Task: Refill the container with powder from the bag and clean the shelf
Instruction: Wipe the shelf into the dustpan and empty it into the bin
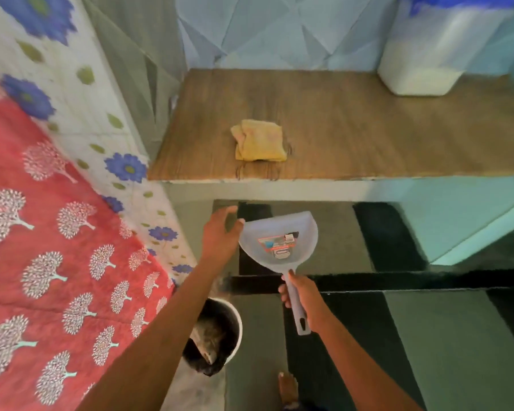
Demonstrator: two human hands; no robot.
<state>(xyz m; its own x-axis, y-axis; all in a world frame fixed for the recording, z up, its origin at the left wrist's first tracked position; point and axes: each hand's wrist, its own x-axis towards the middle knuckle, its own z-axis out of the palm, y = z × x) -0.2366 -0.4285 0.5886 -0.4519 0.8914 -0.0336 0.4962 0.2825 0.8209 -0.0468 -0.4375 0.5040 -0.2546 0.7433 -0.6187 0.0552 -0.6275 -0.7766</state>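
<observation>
1. Your right hand (301, 298) grips the dustpan (279, 235) handle, below the shelf (353, 129).
2. Your left hand (220, 232) hangs loose beside it.
3. The container (428, 54) sits on the shelf's right end.
4. Cleaning step, I think: next, hold the dustpan level at the shelf edge.

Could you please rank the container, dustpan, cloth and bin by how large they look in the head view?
1. container, though cropped by the frame
2. dustpan
3. bin and cloth: alike; the bin is partly hidden
</observation>
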